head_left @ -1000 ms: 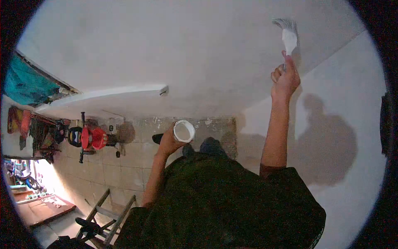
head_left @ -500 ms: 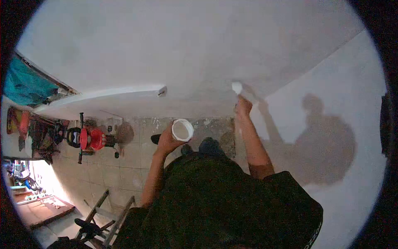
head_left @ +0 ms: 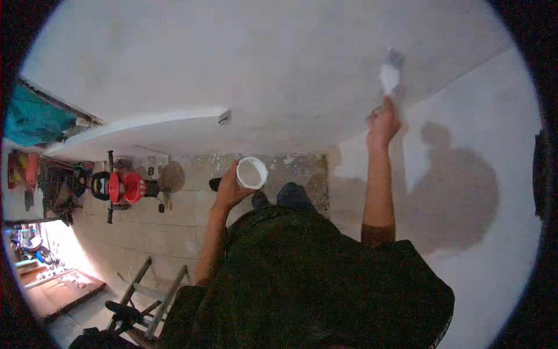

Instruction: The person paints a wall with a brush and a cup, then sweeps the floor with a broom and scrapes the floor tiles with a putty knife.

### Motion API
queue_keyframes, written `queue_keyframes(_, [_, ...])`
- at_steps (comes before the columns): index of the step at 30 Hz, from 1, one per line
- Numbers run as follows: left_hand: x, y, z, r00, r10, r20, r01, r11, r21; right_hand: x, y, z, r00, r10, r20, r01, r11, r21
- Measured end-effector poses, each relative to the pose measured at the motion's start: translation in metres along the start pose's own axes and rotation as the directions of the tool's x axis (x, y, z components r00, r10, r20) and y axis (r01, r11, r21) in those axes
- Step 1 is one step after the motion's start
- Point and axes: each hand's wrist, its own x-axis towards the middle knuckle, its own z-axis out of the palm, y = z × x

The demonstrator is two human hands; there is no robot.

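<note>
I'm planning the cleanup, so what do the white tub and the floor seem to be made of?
The tub looks like plastic with a plain white finish, judging by its even color and round molded rim. The floor seems to be beige ceramic tile, given its grid of joints, though stone is possible.

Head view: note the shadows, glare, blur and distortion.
Head view: the brush and right hand look smeared, probably by motion; the person's shadow falls on the right-hand wall; the doorway at lower left is blown out; the lens bows the ledge and leaves dark, grainy corners.
</note>
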Motion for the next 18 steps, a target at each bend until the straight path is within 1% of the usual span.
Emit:
queue_keyframes(2, [0.002,0.004,0.003,1.000,-0.004,0.005,0.004,1.000,-0.001,-0.005,0.058,-0.015,0.989,0.148,0.023,-0.146,0.987,-0.071])
queue_keyframes(4, [0.004,0.003,0.004,1.000,-0.008,0.017,0.008,1.000,-0.003,0.005,0.129,-0.035,0.988,0.142,0.061,-0.122,0.958,-0.260])
queue_keyframes(6, [0.005,-0.004,0.007,1.000,0.020,0.007,-0.020,1.000,-0.018,0.003,0.184,-0.053,0.980,0.184,0.082,-0.156,0.950,-0.270])
queue_keyframes(7, [0.006,-0.003,0.007,1.000,0.026,0.012,-0.025,1.000,-0.017,0.034,0.251,-0.080,0.983,0.084,0.166,-0.021,0.936,-0.351])
queue_keyframes(9, [0.008,0.001,0.005,0.998,-0.037,0.047,0.038,0.999,-0.022,0.089,0.373,-0.129,0.938,-0.119,0.326,0.267,0.848,-0.458])
queue_keyframes(10, [0.008,0.009,0.001,0.998,-0.029,0.048,0.030,0.999,-0.019,0.063,0.318,-0.109,0.976,0.075,0.205,0.037,0.870,-0.492])
queue_keyframes(11, [0.007,0.022,-0.005,0.998,-0.035,0.049,0.038,0.998,-0.054,0.032,0.253,-0.084,0.959,0.276,0.066,-0.209,0.846,-0.491])
queue_keyframes(12, [0.006,0.030,-0.009,0.998,-0.042,0.050,0.046,0.995,-0.091,-0.007,0.177,-0.054,0.890,0.450,-0.069,-0.430,0.781,-0.453])
queue_keyframes(13, [0.005,0.022,-0.005,0.998,-0.036,0.052,0.041,0.995,-0.091,0.006,0.181,-0.058,0.892,0.447,-0.072,-0.429,0.784,-0.449])
queue_keyframes(14, [0.005,0.007,0.001,0.998,-0.045,0.050,0.049,0.996,-0.074,0.028,0.188,-0.066,0.948,0.317,0.028,-0.269,0.847,-0.459])
queue_keyframes(15, [0.006,0.002,0.003,0.998,-0.054,0.045,0.057,0.997,-0.059,0.030,0.173,-0.058,0.976,0.176,0.131,-0.099,0.886,-0.453])
queue_keyframes(16, [0.006,-0.003,0.005,0.998,-0.052,0.043,0.055,0.997,-0.063,0.036,0.153,-0.055,0.969,0.221,0.108,-0.172,0.924,-0.341])
queue_keyframes(17, [0.005,-0.002,0.005,0.999,-0.044,0.032,0.046,0.996,-0.073,0.020,0.087,-0.034,0.959,0.271,0.088,-0.246,0.943,-0.224])
queue_keyframes(18, [0.002,-0.003,0.005,0.999,-0.034,0.025,0.036,0.996,-0.083,0.013,0.048,-0.020,0.967,0.243,0.074,-0.227,0.957,-0.178])
